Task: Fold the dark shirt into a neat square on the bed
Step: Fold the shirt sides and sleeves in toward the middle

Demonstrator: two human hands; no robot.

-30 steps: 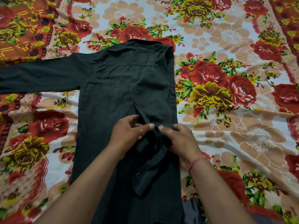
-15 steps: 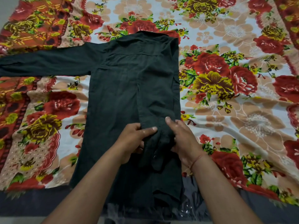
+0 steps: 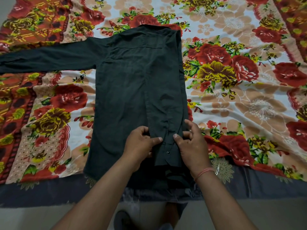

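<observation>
- Dark shirt [image 3: 129, 90] lies back-up on the floral bedsheet [image 3: 240, 100] of the bed; one sleeve [image 3: 46, 58] stretched out to the left, right side folded in over the body.
- Folded sleeve cuff [image 3: 166, 146], one button showing, lies near the hem.
- Left hand [image 3: 141, 145]: grip pinched closed on the cuff's left edge.
- Right hand [image 3: 191, 143]: grip pinched on its right edge, two fingers raised.
- Against 0.5 s ago: cuff now flatter and straighter; hands lower on the shirt.
</observation>
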